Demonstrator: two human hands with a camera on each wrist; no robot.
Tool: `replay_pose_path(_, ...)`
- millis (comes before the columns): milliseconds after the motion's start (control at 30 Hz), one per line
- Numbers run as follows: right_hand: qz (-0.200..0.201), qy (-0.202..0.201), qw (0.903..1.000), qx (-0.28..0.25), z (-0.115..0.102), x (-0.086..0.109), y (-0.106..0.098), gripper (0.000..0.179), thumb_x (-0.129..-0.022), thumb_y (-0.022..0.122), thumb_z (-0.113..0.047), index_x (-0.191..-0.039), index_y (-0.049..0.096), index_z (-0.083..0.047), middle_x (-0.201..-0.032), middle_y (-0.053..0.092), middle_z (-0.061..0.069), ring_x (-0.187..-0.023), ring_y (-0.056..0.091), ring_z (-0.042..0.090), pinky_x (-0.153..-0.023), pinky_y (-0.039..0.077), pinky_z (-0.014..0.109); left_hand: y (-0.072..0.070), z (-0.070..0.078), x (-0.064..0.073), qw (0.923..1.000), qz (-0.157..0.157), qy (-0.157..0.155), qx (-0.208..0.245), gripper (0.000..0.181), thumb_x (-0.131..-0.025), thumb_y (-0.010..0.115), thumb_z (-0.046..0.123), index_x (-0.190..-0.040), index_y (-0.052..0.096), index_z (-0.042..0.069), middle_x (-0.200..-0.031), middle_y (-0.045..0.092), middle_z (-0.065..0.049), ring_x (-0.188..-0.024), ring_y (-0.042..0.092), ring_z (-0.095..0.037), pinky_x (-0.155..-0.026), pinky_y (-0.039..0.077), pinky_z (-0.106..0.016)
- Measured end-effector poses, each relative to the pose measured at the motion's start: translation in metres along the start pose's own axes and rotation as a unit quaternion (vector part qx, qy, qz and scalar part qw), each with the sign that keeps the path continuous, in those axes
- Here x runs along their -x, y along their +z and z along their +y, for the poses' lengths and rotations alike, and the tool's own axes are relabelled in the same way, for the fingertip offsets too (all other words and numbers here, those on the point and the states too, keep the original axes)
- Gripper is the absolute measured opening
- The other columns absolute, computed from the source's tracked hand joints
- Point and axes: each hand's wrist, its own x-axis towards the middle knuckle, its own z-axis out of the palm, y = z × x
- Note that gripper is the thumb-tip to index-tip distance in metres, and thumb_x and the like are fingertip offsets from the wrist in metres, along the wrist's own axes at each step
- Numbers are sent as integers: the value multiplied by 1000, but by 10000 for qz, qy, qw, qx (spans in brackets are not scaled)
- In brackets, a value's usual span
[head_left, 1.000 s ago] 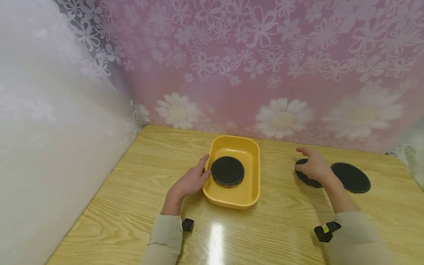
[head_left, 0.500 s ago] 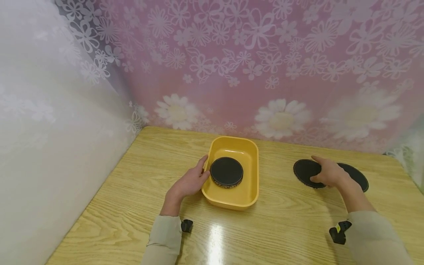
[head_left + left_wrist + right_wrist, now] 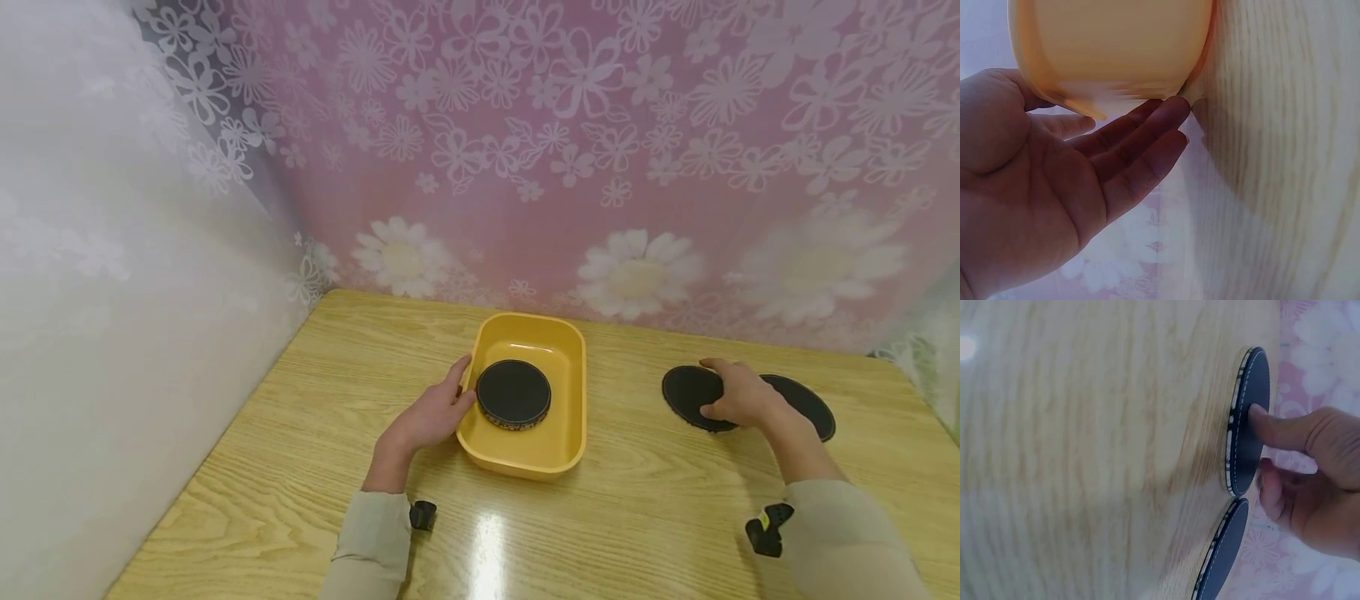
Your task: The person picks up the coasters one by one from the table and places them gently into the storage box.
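We are seeing a wide stretch of tabletop [image 3: 622, 417] running between the yellow box [image 3: 558, 433] and the first black disc [image 3: 686, 387], where a hand could be passing. The left hand [image 3: 427, 410] is obstructing the box's left side. From above, the box is lying open, though the inner disc [image 3: 513, 392] is taking up its middle; room is remaining at both ends and along the right wall. The right hand [image 3: 742, 396] is blocking the way between the first disc and the second disc [image 3: 810, 408]. Behind the table, a flowered curtain [image 3: 517, 225] is limiting passage.
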Motion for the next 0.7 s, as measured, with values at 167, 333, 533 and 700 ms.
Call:
replay_pose_path(167, 181, -160, 9991, 351, -4, -5, 0, 90, -84, 75, -8, -151, 18, 15, -138, 30, 50, -126, 28, 66, -86, 41, 69, -1, -2, -1, 10000, 33, 31, -7, 61, -108, 39, 24, -161, 10, 11, -138, 54, -25, -114, 59, -29, -91, 45, -44)
replay_pose_path(333, 25, -99, 9993, 365, -1, -3, -2, 94, -86, 75, -11, -150, 13, 18, -141, 22, 50, -123, 29, 67, -88, 39, 70, 1, -5, -3, 10000, -35, 43, -49, 62, -108, 39, 24, -161, 9, 12, -138, 54, -25, -111, 60, -28, -87, 45, -41)
replay_pose_path(533, 109, -128, 9999, 14, 4, -2, 0, 88, -86, 75, -12, -147, 19, 18, -137, 21, 52, -120, 29, 67, -85, 41, 69, 0, -4, -3, 10000, -5, 27, -19, 62, -108, 39, 24, -161, 10, 13, -140, 52, -25, -121, 57, -31, -93, 45, -44)
replay_pose_path(700, 172, -81, 9994, -305, 6, -1, 0, 92, -84, 79, -16, -145, 19, 18, -134, 18, 52, -119, 23, 66, -84, 38, 71, 0, -3, -2, 10000, -53, -16, -13, 62, -108, 40, 26, -161, 9, 14, -143, 50, -26, -127, 53, -33, -98, 44, -46)
